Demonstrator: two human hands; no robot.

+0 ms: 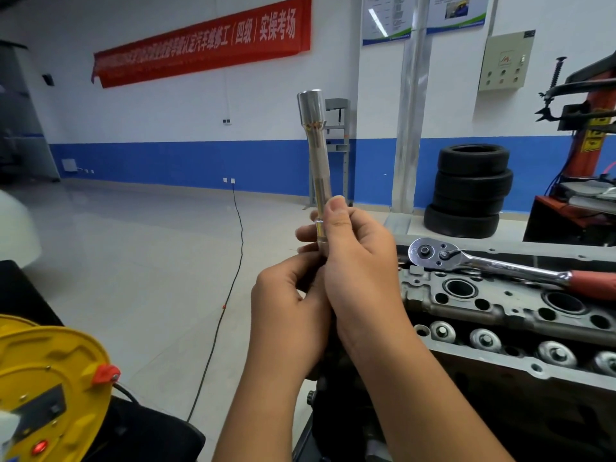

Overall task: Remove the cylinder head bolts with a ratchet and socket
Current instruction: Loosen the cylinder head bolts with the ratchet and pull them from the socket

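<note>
A long chrome extension bar with a socket (315,145) on its top end stands upright in front of me. My right hand (356,261) grips the bar's lower part, thumb along the shaft. My left hand (288,308) holds the bar's bottom end just below, its fingers curled around it. The ratchet (466,261), chrome with a red handle, lies on top of the cylinder head (500,311) to the right, its head pointing left. Whether any head bolts sit in the holes is hard to tell.
A yellow cable reel (50,378) sits at the lower left. A black cable (230,278) runs across the floor. Stacked tyres (470,191) and a red tyre machine (586,145) stand at the right, a grey stand (336,145) by the wall.
</note>
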